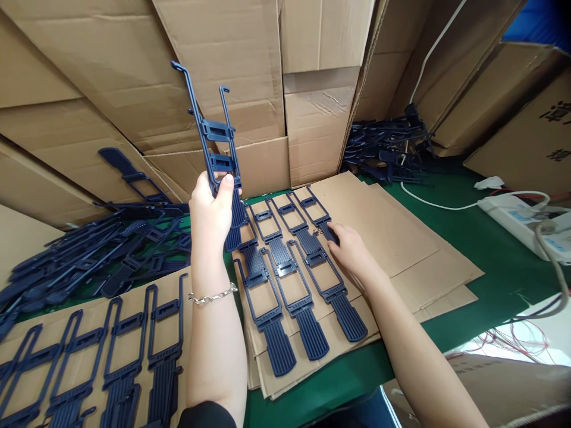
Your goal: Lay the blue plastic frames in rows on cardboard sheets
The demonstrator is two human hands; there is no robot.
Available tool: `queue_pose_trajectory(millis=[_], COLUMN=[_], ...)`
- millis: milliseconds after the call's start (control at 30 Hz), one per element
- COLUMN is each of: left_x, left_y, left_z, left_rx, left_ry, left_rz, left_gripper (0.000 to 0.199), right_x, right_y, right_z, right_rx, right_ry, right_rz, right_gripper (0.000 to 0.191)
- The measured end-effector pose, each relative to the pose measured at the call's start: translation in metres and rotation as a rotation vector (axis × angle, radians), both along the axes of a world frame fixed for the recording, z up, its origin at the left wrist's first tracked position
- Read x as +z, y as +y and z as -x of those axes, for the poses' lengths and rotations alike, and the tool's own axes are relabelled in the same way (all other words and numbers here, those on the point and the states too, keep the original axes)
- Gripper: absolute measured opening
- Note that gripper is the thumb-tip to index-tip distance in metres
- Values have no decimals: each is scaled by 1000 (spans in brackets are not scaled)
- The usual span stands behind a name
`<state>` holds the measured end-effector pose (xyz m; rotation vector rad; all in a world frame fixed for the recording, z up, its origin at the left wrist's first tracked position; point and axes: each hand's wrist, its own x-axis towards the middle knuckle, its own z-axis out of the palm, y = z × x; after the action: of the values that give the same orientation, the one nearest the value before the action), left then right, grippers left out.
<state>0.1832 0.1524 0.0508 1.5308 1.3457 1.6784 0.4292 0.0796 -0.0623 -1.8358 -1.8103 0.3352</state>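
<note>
My left hand [209, 208] is closed around dark blue plastic brackets [217, 131], held upright above the cardboard; they look like more than one, with hooked rods, crossbars and a ridged pad at the lower end. My right hand [350, 249] reaches to the far right of the laid-out group, its fingers closed at the ridged end of another plastic bracket [309, 203] lying on the cardboard sheet [379, 220]. Several like brackets [312, 333] lie there in two rows, the near row with pads toward me. My right fingertips partly cover that pad.
A loose heap of brackets [134, 249] lies at left, and another heap [383, 145] at the back right. More brackets [125, 324] rest in a row on cardboard at front left. Cardboard walls [241, 71] stand behind. A white power strip [517, 223] with cables sits right on the green table [428, 220].
</note>
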Motion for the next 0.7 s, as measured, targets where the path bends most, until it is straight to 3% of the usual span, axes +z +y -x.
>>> queue_pose_trajectory(millis=[100, 200, 267, 333, 433, 533, 700], left_x=[-2, -3, -2, -2, -3, -6, -4], left_y=[1, -2, -6, -13, -25, -35, -42], left_z=[-7, -14, -22, -32, -51, -65, -69], left_rx=[-116, -229, -263, -330, -527, -643, -681], left_ry=[-32, -31, 91, 231, 301, 368, 506], left_rz=[25, 57, 66, 107, 212, 251, 250], left_gripper=[32, 33, 33, 34, 37, 41, 45], right_x=[4, 18, 29, 36, 39, 36, 37], right_y=[-2, -6, -11, -16, -24, -30, -29], right_z=[1, 8, 17, 31, 53, 68, 71], right_rx=[-30, -46, -13, 54, 159, 185, 201], right_ry=[-1, 80, 264, 566, 956, 995, 1084], right_rz=[-22, -147, -205, -155, -14, 4, -38], right_gripper=[46, 38, 33, 34, 54, 60, 38])
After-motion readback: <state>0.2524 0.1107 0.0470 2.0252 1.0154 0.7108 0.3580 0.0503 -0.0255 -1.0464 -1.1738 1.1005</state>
